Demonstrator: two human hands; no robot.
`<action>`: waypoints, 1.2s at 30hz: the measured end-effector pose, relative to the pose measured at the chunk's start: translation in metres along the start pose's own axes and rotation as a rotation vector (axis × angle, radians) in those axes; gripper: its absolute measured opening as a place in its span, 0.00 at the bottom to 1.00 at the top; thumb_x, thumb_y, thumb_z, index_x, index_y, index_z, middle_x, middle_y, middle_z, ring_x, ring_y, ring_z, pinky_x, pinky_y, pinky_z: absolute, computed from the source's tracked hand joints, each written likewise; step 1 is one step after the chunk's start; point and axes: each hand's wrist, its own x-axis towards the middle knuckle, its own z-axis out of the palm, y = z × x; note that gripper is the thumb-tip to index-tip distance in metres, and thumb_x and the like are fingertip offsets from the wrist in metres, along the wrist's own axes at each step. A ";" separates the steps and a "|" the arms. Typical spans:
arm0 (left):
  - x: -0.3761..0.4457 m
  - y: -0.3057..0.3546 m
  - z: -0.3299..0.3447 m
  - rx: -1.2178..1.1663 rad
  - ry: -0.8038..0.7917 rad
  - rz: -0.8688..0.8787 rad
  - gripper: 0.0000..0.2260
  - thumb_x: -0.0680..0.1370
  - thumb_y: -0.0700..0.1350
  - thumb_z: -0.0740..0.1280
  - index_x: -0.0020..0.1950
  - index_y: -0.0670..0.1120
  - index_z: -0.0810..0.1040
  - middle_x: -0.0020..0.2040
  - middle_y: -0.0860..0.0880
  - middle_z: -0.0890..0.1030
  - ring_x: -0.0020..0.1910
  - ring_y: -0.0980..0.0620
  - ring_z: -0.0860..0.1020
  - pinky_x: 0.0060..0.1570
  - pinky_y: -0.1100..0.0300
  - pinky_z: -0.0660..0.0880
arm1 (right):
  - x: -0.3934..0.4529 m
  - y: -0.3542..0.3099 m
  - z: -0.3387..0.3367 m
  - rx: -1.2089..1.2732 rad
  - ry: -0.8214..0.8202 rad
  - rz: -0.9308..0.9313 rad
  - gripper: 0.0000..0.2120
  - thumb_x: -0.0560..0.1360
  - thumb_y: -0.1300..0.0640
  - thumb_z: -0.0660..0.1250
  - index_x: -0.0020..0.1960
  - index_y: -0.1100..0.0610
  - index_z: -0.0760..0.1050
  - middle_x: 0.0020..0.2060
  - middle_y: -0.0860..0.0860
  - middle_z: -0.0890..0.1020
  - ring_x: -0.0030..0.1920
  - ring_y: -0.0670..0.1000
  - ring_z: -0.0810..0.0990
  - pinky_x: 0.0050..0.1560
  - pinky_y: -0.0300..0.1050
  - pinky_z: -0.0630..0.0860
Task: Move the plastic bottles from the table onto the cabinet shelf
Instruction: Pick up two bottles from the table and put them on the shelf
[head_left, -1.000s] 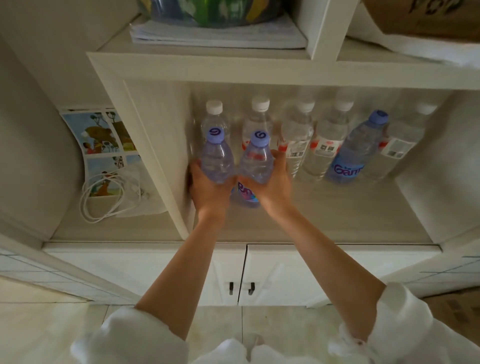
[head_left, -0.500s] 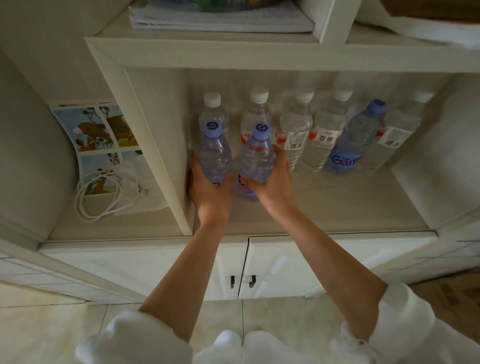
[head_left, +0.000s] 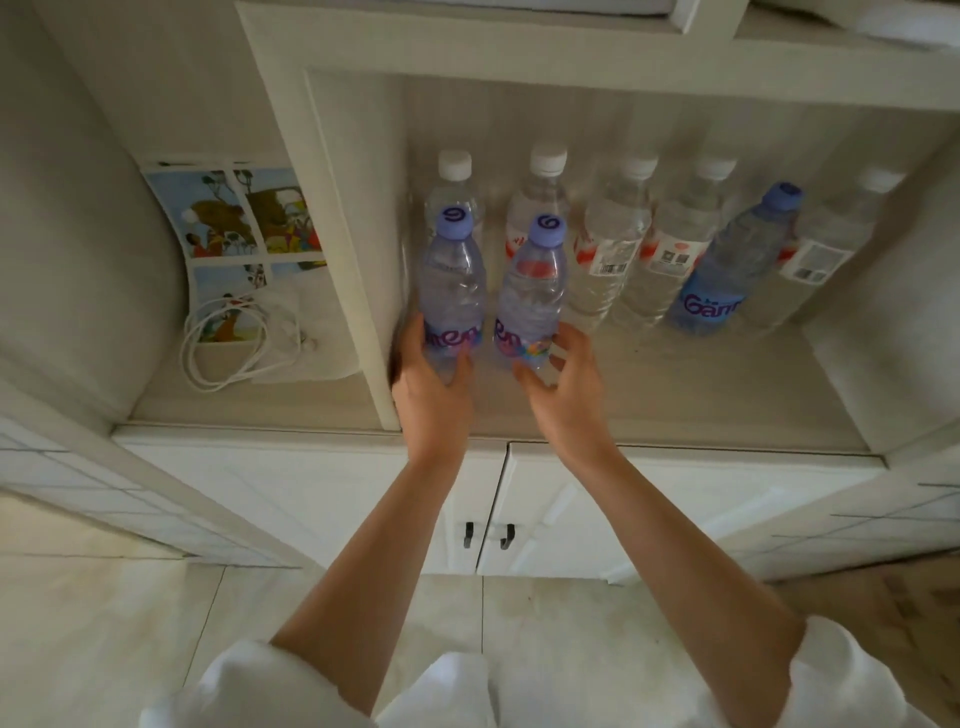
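Two purple-capped plastic bottles stand side by side at the front left of the cabinet shelf (head_left: 675, 395). My left hand (head_left: 431, 389) holds the left bottle (head_left: 452, 280) low down, thumb across its base and fingers blurred on its far side. The fingers of my right hand (head_left: 569, 384) are spread just off the base of the right bottle (head_left: 532, 291). Behind them stands a row of several clear white-capped bottles (head_left: 608, 249), and a third blue-labelled bottle (head_left: 727, 270) leans further right.
An upright divider panel (head_left: 343, 249) sits close to the left bottle. Beyond it, a coiled white cable (head_left: 228, 348) lies on a picture sheet (head_left: 244, 218). White cabinet doors (head_left: 623, 509) are shut below the shelf. The shelf's front right shows bare wood.
Both bottles now stand on the shelf. My hands have slid down and back towards me, and the right hand's fingers have come off its bottle.
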 end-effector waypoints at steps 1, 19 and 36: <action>-0.005 -0.001 -0.001 -0.015 -0.015 -0.008 0.25 0.76 0.42 0.71 0.72 0.50 0.69 0.64 0.53 0.79 0.62 0.55 0.78 0.61 0.52 0.77 | -0.004 0.001 -0.001 0.009 -0.018 -0.005 0.27 0.71 0.57 0.72 0.67 0.58 0.67 0.59 0.49 0.74 0.59 0.50 0.76 0.60 0.54 0.76; -0.258 -0.029 -0.070 0.108 0.346 -0.286 0.12 0.77 0.36 0.67 0.51 0.54 0.76 0.41 0.54 0.82 0.41 0.62 0.80 0.40 0.72 0.74 | -0.149 0.047 -0.070 -0.020 -0.769 -0.202 0.15 0.79 0.56 0.63 0.65 0.57 0.70 0.58 0.50 0.79 0.60 0.46 0.76 0.62 0.42 0.73; -0.651 -0.003 -0.227 0.355 1.172 -0.576 0.07 0.78 0.38 0.68 0.52 0.49 0.79 0.41 0.53 0.83 0.42 0.68 0.80 0.41 0.78 0.73 | -0.484 -0.010 -0.075 0.015 -1.544 -0.654 0.14 0.78 0.58 0.64 0.63 0.57 0.72 0.51 0.48 0.80 0.55 0.46 0.79 0.60 0.42 0.75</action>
